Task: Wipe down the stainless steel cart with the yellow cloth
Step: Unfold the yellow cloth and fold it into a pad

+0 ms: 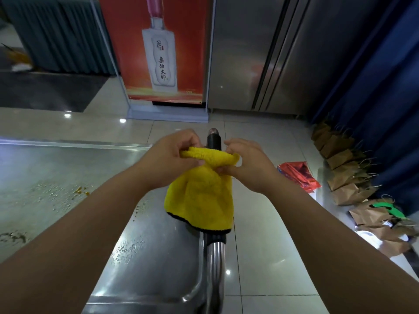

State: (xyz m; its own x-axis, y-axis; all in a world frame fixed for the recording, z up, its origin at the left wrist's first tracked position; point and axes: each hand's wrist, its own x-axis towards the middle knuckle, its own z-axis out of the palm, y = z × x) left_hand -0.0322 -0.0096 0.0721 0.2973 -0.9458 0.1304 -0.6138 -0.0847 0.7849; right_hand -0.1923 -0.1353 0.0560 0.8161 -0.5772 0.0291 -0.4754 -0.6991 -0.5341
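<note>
The yellow cloth (201,196) is held up by its top edge, pinched at one end by the left hand (169,162) and at the other by the right hand (247,165), so that it hangs freely between and below both grips. Each grip is pressed together on the fabric, thumb against curled fingers; neither is spread. The cloth appears to be stretched out this way so that it can be folded or straightened before being laid flat (a judgement from the taut upper hem and loose lower edge).

Directly beneath the grips, the cart handle (214,264) is seen, with the cloth's black-trimmed bottom edge hanging just over it. To the left of the grips and lower, the stainless steel cart (68,168) top is spread out, and water droplets and orange crumbs (80,191) are scattered on it, well apart from the cloth. No wiping contact is made yet. Brown paper bags (349,177) are lined on the floor to the right of the grips.
</note>
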